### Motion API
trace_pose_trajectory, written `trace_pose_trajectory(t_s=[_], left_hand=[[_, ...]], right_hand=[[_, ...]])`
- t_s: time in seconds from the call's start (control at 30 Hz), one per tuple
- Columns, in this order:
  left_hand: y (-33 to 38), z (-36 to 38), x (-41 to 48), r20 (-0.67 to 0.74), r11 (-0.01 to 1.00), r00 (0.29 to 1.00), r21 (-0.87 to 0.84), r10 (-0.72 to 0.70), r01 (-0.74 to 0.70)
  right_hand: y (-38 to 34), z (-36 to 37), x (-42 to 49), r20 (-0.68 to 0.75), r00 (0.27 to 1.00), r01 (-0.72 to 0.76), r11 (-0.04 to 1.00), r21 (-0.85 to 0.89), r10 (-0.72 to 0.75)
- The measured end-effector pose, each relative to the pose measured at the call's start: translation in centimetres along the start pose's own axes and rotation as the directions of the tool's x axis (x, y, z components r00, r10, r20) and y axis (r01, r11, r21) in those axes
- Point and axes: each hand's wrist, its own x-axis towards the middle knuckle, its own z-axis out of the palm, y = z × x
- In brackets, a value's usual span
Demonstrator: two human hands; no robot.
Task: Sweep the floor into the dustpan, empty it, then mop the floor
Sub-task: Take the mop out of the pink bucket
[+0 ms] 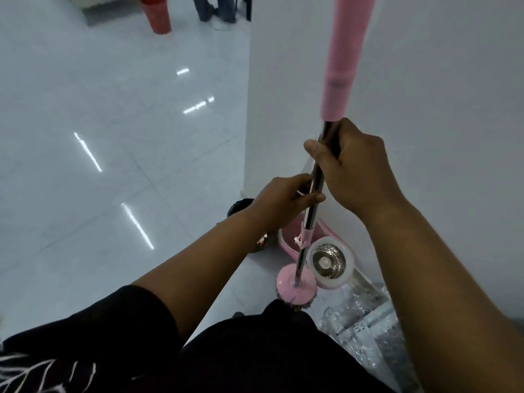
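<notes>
A spin mop stands nearly upright in front of me, with a pink grip (344,58) on top, a steel pole (317,180) below it and a round pink head (296,287) on the floor. My right hand (354,168) grips the steel pole just under the pink grip. Lower on the pole, my left hand (283,202) pinches it, thumb across the front. The pink mop bucket (326,242) with its steel spinner basket (330,260) sits by the wall, just behind the mop head.
A white wall (425,80) runs down the right side, its corner beside the pole. A red bin (156,14) and a person's legs (215,8) stand at the far end of the glossy tiled floor (113,137). Clear plastic wrapping (365,321) lies at lower right, a dark object (239,207) behind my left wrist.
</notes>
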Motion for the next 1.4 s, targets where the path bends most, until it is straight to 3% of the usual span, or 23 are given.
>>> trace_pose_trajectory(t_s=[0.23, 0.47, 0.6, 0.87, 1.0, 1.2, 1.4], left_hand=[[-6.3, -5.4, -12.1, -0.134, 0.970, 0.961, -0.013, -0.242, 0.243], [-10.0, -9.4, -21.3, -0.325, 0.906, 0.847, -0.092, -0.420, 0.413], [-11.3, -10.1, -25.3, -0.402, 0.853, 0.756, -0.166, -0.516, 0.494], [-12.9, -9.2, -31.2, -0.506, 0.739, 0.560, -0.277, -0.656, 0.614], [-13.7, -7.9, -33.4, -0.524, 0.694, 0.484, -0.344, -0.701, 0.633], [-15.5, -5.6, -36.3, -0.537, 0.596, 0.319, -0.487, -0.781, 0.639], [-16.5, -4.4, -39.0, -0.576, 0.549, 0.180, -0.570, -0.798, 0.611]], right_hand=[[-8.1, 9.0, -3.1, 0.232, 0.968, 0.070, 0.990, 0.125, -0.097], [-15.0, 15.4, -4.7, 0.386, 0.880, 0.182, 0.947, 0.265, -0.277], [-17.5, 18.3, -5.9, 0.462, 0.795, 0.244, 0.905, 0.349, -0.393], [-21.4, 22.5, -8.0, 0.618, 0.540, 0.362, 0.821, 0.442, -0.571], [-23.3, 23.1, -8.9, 0.604, 0.478, 0.386, 0.770, 0.507, -0.638], [-25.4, 24.5, -10.8, 0.644, 0.328, 0.415, 0.718, 0.559, -0.691], [-27.2, 26.4, -12.9, 0.674, 0.251, 0.394, 0.710, 0.585, -0.695]])
